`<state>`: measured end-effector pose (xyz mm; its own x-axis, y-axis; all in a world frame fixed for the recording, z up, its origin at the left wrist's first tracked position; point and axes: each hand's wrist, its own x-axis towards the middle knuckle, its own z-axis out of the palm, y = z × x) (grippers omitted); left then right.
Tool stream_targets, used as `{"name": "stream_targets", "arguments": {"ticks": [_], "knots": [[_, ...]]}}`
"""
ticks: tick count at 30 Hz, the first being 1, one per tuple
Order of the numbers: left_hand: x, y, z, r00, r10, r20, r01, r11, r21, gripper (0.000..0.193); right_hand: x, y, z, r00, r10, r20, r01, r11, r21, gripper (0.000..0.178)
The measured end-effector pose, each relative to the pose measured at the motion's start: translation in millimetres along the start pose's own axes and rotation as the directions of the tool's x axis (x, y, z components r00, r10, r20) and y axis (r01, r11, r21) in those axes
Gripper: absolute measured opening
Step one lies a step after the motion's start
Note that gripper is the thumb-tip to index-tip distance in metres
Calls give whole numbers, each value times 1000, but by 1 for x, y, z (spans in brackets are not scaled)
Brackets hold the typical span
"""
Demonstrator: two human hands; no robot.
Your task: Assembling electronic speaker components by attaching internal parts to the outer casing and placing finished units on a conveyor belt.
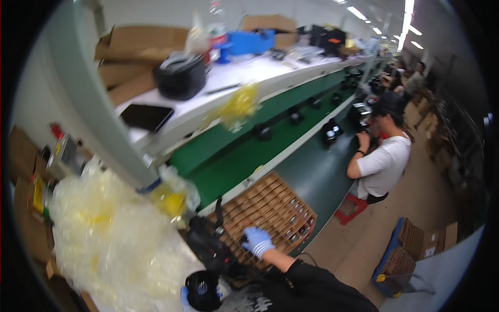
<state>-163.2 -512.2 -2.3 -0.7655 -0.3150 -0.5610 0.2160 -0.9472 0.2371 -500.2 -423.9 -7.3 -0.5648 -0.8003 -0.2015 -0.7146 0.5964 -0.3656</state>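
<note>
My right hand [257,242], in a pale blue glove with a striped cuff, reaches over a brown cardboard divider tray [254,200]. Its fingers are drawn together at the tray's near left part, by a small dark thing too blurred to name. At the bottom edge my left hand [185,298], also blue-gloved, shows only in part. It grips a black rounded housing [202,290] with pale marks, which hides most of its fingers. Small dark and shiny parts [300,221] sit in the tray's right-hand cells. Many other cells look bare.
A black bag-like item [210,244] lies left of the tray. Clear and yellow plastic bags [119,234] are heaped at left. A green conveyor [223,166] carries black round units past a white shelf [192,112]. A seated co-worker [384,161] is at right, near a blue crate [390,255].
</note>
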Motion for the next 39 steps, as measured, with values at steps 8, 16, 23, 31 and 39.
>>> {"name": "stream_targets", "arguments": {"ticks": [8,16,23,31,39], "knots": [[18,12,-25,1000,-4,3,3,988,156,84,-44,-37,-64,992,-128,8,93,755,649,58],[40,27,43,976,-70,208,9,960,281,86,-116,-79,-171,552,-817,169,180,314,932,28],[62,15,2,955,-85,285,12,968,249,71,-107,-74,-150,305,-824,478,-234,421,876,41],[114,5,56,944,-109,312,59,984,166,54,-91,-94,-161,447,-863,235,69,295,953,24],[-10,-5,62,930,17,367,36,990,-137,63,-98,-123,-180,710,-697,-101,587,506,633,22]]}}
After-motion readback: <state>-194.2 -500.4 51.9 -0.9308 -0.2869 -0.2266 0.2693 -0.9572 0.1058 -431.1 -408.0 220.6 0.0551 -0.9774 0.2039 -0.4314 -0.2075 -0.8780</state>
